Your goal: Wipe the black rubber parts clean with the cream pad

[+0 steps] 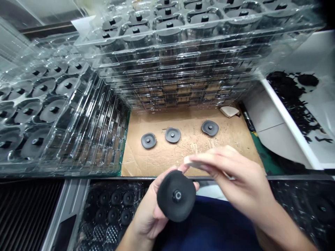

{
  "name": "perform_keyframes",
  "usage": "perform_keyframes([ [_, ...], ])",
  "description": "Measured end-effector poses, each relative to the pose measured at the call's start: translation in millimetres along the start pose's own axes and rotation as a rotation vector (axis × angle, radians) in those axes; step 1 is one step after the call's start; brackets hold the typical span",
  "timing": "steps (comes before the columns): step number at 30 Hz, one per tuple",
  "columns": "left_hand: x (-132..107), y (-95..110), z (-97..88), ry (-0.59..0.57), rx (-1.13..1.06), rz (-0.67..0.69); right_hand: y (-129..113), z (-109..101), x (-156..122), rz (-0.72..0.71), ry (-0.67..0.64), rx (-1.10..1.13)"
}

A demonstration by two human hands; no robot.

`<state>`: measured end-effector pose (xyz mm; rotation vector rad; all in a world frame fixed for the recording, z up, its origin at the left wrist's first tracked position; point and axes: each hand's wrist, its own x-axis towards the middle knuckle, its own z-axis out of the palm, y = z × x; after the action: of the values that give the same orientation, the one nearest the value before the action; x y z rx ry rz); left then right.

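My left hand [154, 205] grips a black rounded disc [176, 200] with a small raised hub at its centre, held over the front edge of the bench. Close above the disc's upper right rim, my right hand [232, 170] pinches a thin pale pad [188, 161] between thumb and fingers; its far side is hidden. Beyond the hands, three similar discs lie hub up on cardboard: a left disc [148, 140], a middle disc [172, 135] and a right disc [210, 128].
Cardboard [141, 164] covers the bench top. Tall stacks of clear trays [167, 52] filled with discs stand behind and at left [86, 115]. At right, a white bin [288, 122] holds black scraps. A white folded piece [229, 111] and a black marker [247, 116] lie nearby. Below left sits another disc tray [112, 212].
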<state>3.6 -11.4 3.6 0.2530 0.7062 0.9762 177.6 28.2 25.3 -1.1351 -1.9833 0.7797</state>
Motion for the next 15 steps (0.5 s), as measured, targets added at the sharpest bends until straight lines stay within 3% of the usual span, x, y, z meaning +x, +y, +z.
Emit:
perform_keyframes([
  [3, -4, 3, -6.6, -0.002, -0.037, 0.012, 34, 17, -17, 0.161, 0.028, 0.033],
  [8, 0, -2, -14.6, -0.033, -0.111, 0.026, 67, 57, -39, 0.19, -0.057, 0.001],
  [12, 4, -5, -8.9, -0.012, -0.143, 0.017, 43, 38, -27, 0.259, 0.038, -0.023],
  [15, 4, -6, -1.8, 0.128, -0.094, 0.017, 3, 16, -11, 0.202, 0.23, -0.007],
])
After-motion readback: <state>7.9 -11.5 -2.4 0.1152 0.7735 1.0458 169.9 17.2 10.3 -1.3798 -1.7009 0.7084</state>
